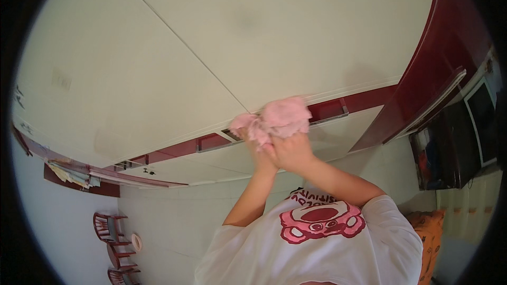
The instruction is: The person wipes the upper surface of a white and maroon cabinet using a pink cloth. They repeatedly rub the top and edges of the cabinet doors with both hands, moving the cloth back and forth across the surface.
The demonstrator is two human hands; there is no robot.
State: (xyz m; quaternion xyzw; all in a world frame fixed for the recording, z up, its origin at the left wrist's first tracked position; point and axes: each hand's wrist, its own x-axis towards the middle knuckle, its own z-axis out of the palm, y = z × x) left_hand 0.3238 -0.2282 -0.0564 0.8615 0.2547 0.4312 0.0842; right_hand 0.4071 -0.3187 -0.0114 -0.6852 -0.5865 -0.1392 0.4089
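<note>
A crumpled pink cloth [285,116] is bunched up against a tall cream cabinet door [296,26], by the dark red band [369,98] along its lower part. My right hand [294,152] grips the larger bunch on the right, its fingers mostly hidden behind the folds. Close beside it, almost touching, my left hand [259,150] is closed on the left part of the same cloth. The cloth partly covers a metal-edged handle recess [228,135] in the red band. Slight blur lies over the cloth.
More handle recesses [338,116] line the red band. A dark red panel [449,26] closes the cabinet's right side, with a screen [481,116] on a dark stand beyond. Wooden chairs [108,227] stand at lower left; an orange bag-like thing [430,232] is at lower right.
</note>
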